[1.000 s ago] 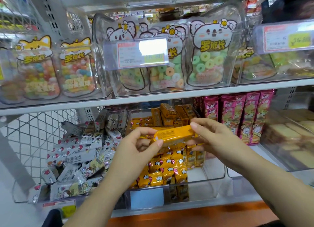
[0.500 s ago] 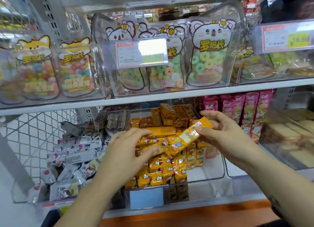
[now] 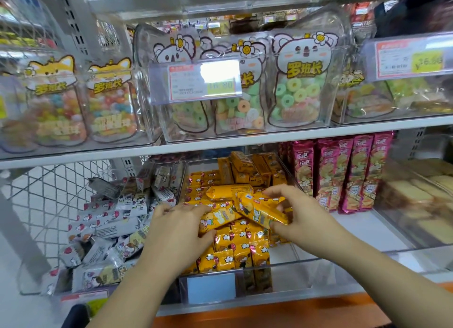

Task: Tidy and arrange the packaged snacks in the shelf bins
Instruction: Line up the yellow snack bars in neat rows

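Note:
A clear plastic bin on the lower shelf holds several yellow snack packets, some standing in rows, some lying loose on top. My right hand grips one yellow packet that lies slanted across the pile. My left hand holds the end of another yellow packet just left of it. Both hands are low over the middle of the bin. Further yellow packets stand at the bin's back.
A bin of jumbled white and grey packets stands to the left. Pink snack bags stand upright to the right, then a bin of pale cakes. The upper shelf carries clear bins of candy pouches with price tags.
Both hands have dropped from above the bin down onto the pile. The packet in my right hand has come down and tilted, and my left hand has taken hold of a second packet.

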The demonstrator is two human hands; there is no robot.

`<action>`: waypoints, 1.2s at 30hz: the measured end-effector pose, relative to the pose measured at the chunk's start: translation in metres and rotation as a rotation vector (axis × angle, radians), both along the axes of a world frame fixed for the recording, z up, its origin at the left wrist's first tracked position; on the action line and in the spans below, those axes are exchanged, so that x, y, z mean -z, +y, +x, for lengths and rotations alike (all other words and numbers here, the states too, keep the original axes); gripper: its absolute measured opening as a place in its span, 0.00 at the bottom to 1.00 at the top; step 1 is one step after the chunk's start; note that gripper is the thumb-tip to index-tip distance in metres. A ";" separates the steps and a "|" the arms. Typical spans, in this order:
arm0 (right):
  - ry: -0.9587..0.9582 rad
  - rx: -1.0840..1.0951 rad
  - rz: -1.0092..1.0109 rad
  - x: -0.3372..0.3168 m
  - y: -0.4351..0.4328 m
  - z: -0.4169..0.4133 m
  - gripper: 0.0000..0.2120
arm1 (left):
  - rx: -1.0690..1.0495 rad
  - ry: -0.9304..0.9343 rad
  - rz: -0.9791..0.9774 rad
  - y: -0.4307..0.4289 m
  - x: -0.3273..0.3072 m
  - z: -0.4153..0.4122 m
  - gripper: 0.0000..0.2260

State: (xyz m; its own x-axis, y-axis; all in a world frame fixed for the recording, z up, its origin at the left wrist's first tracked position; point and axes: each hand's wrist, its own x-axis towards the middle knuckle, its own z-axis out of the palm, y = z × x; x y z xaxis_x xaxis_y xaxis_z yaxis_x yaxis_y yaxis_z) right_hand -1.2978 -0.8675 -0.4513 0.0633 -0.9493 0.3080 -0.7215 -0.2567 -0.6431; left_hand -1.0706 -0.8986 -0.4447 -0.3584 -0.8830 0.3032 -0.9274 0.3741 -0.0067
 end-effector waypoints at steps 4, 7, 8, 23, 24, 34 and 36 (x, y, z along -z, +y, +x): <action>0.112 -0.018 0.050 0.009 -0.007 0.009 0.26 | 0.009 0.022 0.001 0.000 0.002 -0.001 0.22; 0.166 0.006 0.067 0.012 -0.013 0.014 0.27 | 0.038 0.084 0.014 0.002 0.002 -0.002 0.21; 0.193 0.023 0.067 0.013 -0.015 0.015 0.27 | 0.050 0.114 0.026 0.002 0.002 -0.002 0.21; 0.623 0.087 0.049 0.002 -0.026 0.004 0.20 | 0.248 0.741 0.107 0.011 -0.006 -0.010 0.19; 0.714 0.091 0.040 0.004 -0.027 0.006 0.19 | 0.264 0.736 0.117 0.011 -0.005 -0.012 0.19; 0.946 0.135 -0.058 -0.001 -0.024 -0.010 0.28 | 0.284 0.898 0.166 0.010 -0.004 -0.020 0.20; 0.844 0.086 -0.074 -0.005 -0.020 -0.021 0.22 | 0.292 0.904 0.193 0.011 -0.006 -0.024 0.18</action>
State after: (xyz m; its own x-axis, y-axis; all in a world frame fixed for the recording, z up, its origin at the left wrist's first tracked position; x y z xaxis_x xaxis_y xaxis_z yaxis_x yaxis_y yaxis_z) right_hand -1.3185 -0.8878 -0.4460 0.2280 -0.9407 0.2513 -0.9706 -0.1993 0.1349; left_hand -1.0949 -0.8871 -0.4383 -0.2747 -0.8596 0.4309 -0.4227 0.5105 0.7488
